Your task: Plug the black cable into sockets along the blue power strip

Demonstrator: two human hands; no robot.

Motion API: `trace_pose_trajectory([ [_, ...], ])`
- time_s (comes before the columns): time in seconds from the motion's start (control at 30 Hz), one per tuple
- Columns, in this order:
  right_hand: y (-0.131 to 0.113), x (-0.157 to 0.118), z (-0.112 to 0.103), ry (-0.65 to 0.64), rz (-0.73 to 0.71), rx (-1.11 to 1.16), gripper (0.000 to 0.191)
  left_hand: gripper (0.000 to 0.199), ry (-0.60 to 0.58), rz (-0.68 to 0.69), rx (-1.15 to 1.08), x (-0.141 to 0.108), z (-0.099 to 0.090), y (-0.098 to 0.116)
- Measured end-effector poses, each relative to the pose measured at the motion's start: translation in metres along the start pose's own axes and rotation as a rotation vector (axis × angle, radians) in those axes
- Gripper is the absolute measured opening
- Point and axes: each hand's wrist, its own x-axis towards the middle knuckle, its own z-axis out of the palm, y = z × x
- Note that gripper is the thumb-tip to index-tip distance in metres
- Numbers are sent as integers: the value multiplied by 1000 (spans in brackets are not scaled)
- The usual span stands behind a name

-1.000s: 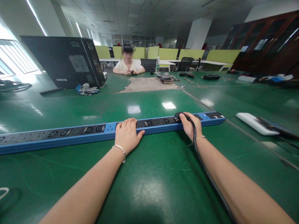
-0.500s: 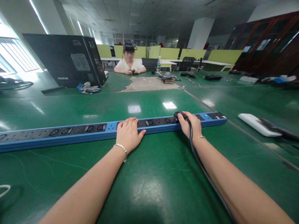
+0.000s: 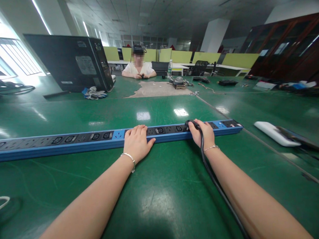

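A long blue power strip (image 3: 165,137) with black and blue socket sections lies across the green table. My left hand (image 3: 138,141) rests over its middle, fingers reaching to the far edge and the thumb along the near side. Further right, my right hand (image 3: 204,132) is closed around a black plug (image 3: 190,124), which sits against the strip's top face. Whether its pins are in a socket is hidden by the plug and fingers. From the plug a black cable (image 3: 212,180) runs down beneath my right wrist toward the front edge of view.
At the back left stands a black computer case (image 3: 68,65) with gloves (image 3: 94,93) beside it. Across the table sits a person (image 3: 138,68), hands together. To the right lies a white device (image 3: 275,133). A motor-like part (image 3: 178,82) and a bottle (image 3: 170,67) are behind.
My right hand and the plug have shifted very slightly left along the strip. My left hand stays in place on it.
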Motion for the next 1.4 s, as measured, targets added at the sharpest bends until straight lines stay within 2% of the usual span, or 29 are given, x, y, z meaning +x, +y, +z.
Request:
trace_pose_trajectory([
  [0.37, -4, -6, -1, -48, 28, -82, 38, 51, 7, 5, 9, -1, 1, -1],
  [0.57, -5, -13, 1, -31, -17, -158, 39, 51, 21, 10, 15, -1, 1, -1],
  [0.73, -8, -20, 0, 28, 2, -234, 37, 51, 16, 4, 11, -1, 2, 0],
  [1.0, -15, -26, 0, 60, 52, -203, 37, 51, 33, 4, 31, -1, 3, 0],
  [1.23, -16, -27, 1, 40, 94, -161, 35, 49, 22, -2, 15, -1, 2, 0],
  [1.4, -12, -22, 2, 29, 68, -49, 36, 49, 19, 1, 7, -1, 1, 0],
])
